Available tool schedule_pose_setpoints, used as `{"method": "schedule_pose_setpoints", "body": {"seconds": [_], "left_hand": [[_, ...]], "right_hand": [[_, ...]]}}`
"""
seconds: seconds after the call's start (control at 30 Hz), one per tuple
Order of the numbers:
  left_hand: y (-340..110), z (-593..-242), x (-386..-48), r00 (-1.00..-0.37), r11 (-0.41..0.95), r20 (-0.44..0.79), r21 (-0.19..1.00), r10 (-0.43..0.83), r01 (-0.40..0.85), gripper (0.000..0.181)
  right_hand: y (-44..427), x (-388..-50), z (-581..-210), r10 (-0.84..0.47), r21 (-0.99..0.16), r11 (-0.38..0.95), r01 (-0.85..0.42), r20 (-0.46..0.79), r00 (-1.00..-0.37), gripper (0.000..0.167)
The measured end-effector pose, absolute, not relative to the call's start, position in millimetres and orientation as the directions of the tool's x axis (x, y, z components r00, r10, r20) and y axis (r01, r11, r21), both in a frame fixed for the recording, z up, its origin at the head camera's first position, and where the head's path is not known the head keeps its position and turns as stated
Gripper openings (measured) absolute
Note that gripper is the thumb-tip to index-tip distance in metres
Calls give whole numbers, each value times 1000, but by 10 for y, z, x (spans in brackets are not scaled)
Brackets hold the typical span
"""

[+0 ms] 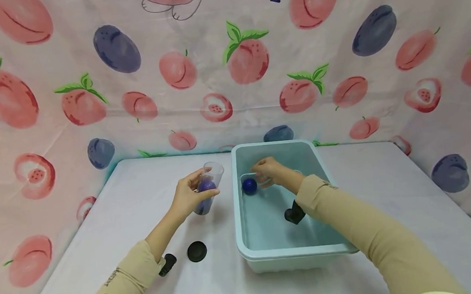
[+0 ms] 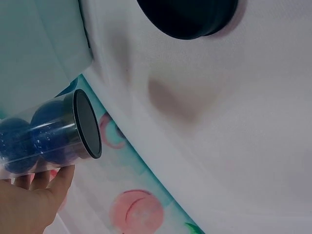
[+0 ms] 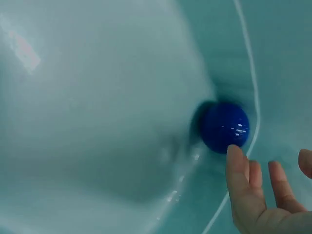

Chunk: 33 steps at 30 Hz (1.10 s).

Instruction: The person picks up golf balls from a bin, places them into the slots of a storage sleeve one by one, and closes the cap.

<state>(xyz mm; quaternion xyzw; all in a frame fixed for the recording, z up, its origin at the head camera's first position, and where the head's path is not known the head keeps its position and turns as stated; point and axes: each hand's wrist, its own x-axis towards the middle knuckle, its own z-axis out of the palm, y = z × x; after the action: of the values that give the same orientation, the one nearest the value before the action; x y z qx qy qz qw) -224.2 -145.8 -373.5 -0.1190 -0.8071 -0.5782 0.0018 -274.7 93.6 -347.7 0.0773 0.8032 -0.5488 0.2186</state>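
My left hand grips a clear plastic tube, tilted above the table left of the tub. Two blue balls show inside it in the left wrist view, and a black cap closes one end. In the pale green tub a single blue ball lies in the far left corner. Over that corner is my right hand, its fingers loosely bent beside the ball and holding nothing. In the right wrist view a fingertip overlaps the ball's lower edge; contact is hard to tell.
A round black lid lies on the white table, left of the tub. Black devices sit at both wrists. A fruit-print cloth hangs behind the table and at its sides.
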Motion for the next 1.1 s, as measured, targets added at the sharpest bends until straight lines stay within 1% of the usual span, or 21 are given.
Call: {"method": "schedule_pose_setpoints", "body": {"seconds": [0.13, 0.33, 0.37, 0.4, 0.47, 0.57, 0.63, 0.7, 0.77, 0.83, 0.9, 0.93, 1.03, 1.1], "left_hand": [[-1474, -3730, -2244, -973, 305, 137, 933, 186, 190, 61], [-1486, -3719, -2209, -974, 314, 109, 934, 198, 169, 62], [-1487, -3711, -2207, -974, 312, 111, 935, 199, 170, 62], [-1489, -3704, -2208, -973, 315, 115, 933, 199, 175, 62], [-1488, -3685, -2219, -971, 315, 126, 931, 201, 186, 61], [-1466, -3675, -2239, -973, 314, 125, 932, 194, 183, 60], [-1445, -3678, -2254, -974, 308, 122, 935, 189, 177, 59], [-1425, -3687, -2268, -977, 306, 114, 937, 182, 167, 59], [-1412, -3692, -2280, -977, 304, 110, 939, 183, 163, 59], [-1406, -3698, -2292, -976, 297, 108, 941, 189, 162, 60], [-1400, -3705, -2287, -975, 291, 108, 943, 193, 161, 61], [-1395, -3707, -2287, -974, 284, 112, 944, 197, 166, 62], [-1386, -3717, -2275, -973, 280, 119, 944, 198, 172, 62], [-1384, -3727, -2266, -974, 286, 120, 942, 194, 173, 62]], "right_hand": [[927, -2745, -3529, -63, -826, 402, 396, -456, -888, 40], [919, -2796, -3673, -26, -791, 453, 411, -472, -881, 36], [925, -2834, -3721, -25, -787, 462, 409, -472, -881, 35], [968, -2940, -3852, -53, -798, 458, 391, -464, -884, 34], [978, -3008, -3932, -57, -796, 469, 382, -459, -887, 33], [950, -2985, -3927, -66, -786, 500, 363, -452, -889, 34], [905, -2935, -3882, -59, -773, 524, 358, -453, -890, 26], [908, -3026, -4022, -76, -769, 542, 341, -448, -891, 24], [945, -3251, -4344, -123, -786, 534, 313, -438, -891, 20], [971, -3479, -4694, -173, -794, 541, 277, -428, -887, 25], [947, -3593, -4919, -197, -787, 560, 260, -431, -880, 30], [940, -3636, -5009, -204, -791, 559, 249, -423, -883, 29], [928, -3633, -5063, -225, -788, 577, 215, -407, -885, 30], [914, -3577, -5016, -231, -775, 598, 203, -409, -883, 29]]}}
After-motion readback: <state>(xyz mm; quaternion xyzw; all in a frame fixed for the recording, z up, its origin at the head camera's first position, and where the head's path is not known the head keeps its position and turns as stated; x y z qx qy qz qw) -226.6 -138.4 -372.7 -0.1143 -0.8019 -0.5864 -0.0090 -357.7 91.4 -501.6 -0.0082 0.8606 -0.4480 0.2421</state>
